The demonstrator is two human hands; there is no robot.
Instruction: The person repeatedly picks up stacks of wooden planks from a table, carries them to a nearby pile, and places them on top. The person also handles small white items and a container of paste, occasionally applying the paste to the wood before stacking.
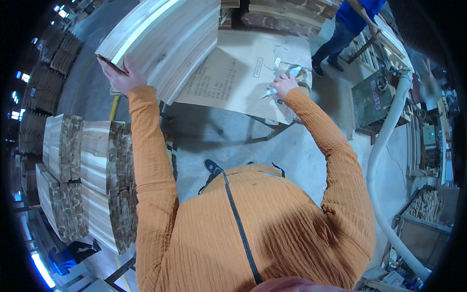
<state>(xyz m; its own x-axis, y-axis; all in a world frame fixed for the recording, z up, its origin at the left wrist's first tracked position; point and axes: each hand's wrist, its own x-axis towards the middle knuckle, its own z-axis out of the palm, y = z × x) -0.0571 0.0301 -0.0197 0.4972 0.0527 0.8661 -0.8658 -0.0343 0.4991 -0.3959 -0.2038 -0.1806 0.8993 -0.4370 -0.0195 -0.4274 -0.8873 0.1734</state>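
At the upper left, my left hand (121,75) is closed on the near left corner of a pale wooden panel (180,48), its thumb lying on the wood. The panel rests partly over a cardboard sheet (238,63) that covers the work table. My right hand (283,86) is at the right side of that sheet, its fingers wrapped round a white squeeze bottle (269,92) with a thin pointed tip. The tip points left, toward the printed part of the cardboard. Most of the bottle is hidden by my fingers. Beside the hand lies a stained patch of small items I cannot make out.
Stacks of wooden panels (99,160) stand on the left. More boards (282,17) lie beyond the table. A person in blue (357,17) stands at the far right, near a green machine (374,100). A pale hose (384,155) runs down the right side.
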